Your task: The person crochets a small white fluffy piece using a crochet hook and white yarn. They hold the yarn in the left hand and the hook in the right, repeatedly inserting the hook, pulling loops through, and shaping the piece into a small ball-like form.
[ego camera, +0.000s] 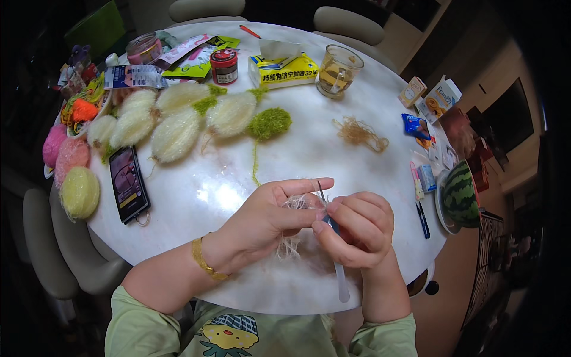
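Observation:
My left hand (261, 214), a gold bracelet at its wrist, pinches a small tangle of whitish fuzzy yarn (298, 203). Loose ends of it hang below the fingers. In my right hand (363, 227) is a crochet hook (342, 283) with a grey, partly translucent handle; its thin metal shaft points up beside the yarn. Fingertips of both hands meet there and hide the stitches. Beyond my left hand lies a fuzzy green yarn piece (270, 123), whose strand runs toward that hand. A loose tan yarn tangle (362, 134) rests farther off to the right.
Several cream fuzzy oval yarn pieces (175, 136) lie at left, near a phone (128, 185) and a yellow one (80, 193). A tissue pack (285, 69) and a glass mug (339, 73) with liquid stand farther back. At right are a cut watermelon (461, 196) and a dark pen-like tool (422, 220).

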Motion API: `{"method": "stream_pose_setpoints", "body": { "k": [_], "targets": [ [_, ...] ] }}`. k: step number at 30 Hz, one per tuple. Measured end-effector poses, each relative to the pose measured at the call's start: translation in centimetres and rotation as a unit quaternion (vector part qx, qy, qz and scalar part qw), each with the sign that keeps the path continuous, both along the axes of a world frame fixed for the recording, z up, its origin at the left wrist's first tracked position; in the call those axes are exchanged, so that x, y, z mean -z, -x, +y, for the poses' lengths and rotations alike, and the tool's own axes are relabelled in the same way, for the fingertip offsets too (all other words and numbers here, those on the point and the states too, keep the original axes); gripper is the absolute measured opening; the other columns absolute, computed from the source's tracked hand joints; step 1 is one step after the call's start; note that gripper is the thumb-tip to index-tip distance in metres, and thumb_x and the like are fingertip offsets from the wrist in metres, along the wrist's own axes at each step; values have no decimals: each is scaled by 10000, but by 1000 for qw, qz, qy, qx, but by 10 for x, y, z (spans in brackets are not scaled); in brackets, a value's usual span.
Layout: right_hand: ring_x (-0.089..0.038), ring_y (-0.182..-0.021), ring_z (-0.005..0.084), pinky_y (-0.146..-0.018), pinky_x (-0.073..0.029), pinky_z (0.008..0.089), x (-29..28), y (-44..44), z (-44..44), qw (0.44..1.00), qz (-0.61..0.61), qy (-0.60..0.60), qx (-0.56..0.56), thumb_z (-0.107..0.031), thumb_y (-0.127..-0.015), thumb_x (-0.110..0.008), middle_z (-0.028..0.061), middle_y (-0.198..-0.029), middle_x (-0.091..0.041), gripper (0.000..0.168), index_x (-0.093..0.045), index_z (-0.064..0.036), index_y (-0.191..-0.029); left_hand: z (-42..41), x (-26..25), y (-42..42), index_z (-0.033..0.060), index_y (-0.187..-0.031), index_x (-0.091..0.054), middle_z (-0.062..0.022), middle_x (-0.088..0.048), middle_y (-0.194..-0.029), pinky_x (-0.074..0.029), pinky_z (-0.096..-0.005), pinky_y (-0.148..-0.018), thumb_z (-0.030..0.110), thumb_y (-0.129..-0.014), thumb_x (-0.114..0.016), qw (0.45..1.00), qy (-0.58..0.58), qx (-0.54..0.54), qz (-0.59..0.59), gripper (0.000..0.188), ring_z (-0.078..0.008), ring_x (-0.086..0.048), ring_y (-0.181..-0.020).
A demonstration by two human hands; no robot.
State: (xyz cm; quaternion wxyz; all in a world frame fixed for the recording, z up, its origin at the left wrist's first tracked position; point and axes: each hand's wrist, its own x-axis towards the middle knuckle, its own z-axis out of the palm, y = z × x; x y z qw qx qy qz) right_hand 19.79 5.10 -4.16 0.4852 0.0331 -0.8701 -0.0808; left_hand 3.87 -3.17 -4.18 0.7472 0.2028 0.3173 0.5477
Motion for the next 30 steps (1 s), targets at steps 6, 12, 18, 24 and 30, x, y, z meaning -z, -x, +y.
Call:
{"method": "stream_pose_setpoints", "body": {
  "k": [6, 12, 18, 24, 30],
  "targets": [
    [-640, -734, 238, -662, -519, 325, 8, -4, 0, 916, 86, 365, -144, -147, -912, -524, 181, -875, -655, 120, -467, -64, -978, 0, -3, 1, -75, -1324, -394, -6, -584, -837, -443, -199, -713, -30, -777, -661, 994, -52, -82, 54, 611, -75, -557, -775],
    [-642, -752, 240, -728, -515, 338, 9, -7, 5, 790, 84, 574, -199, -215, -996, -379, 221, -821, -657, 170, -353, -49, -1021, 0, 0, -2, -72, -1311, -422, -10, -590, -837, -450, -208, -740, -42, -777, -655, 984, -79, -103, 120, 583, -81, -567, -796],
    [-633, -727, 204, -702, -498, 314, 8, -3, 1, 846, 99, 492, -183, -164, -971, -443, 170, -814, -663, 108, -441, -56, -969, 0, 3, -1, -70, -1302, -436, -13, -604, -842, -454, -213, -760, -46, -772, -660, 974, -87, -113, 178, 576, -78, -571, -815],
    [-611, -645, 224, -556, -446, 316, 3, -4, 10, 955, 22, 277, -100, -90, -836, -604, 102, -793, -653, 108, -519, -91, -902, 0, 2, -2, -69, -1295, -447, -7, -609, -827, -444, -206, -769, -40, -775, -658, 953, -98, -135, 253, 562, -68, -559, -823],
    [-591, -738, 179, -596, -503, 276, 0, 1, 3, 999, 4, 26, -23, -38, -684, -672, 45, -895, -597, 215, -612, -143, -862, -1, 4, -2, -60, -1283, -459, -19, -613, -881, -463, -230, -814, -26, -792, -633, 991, -73, -70, 93, 521, -89, -575, -844]
  ]
}}
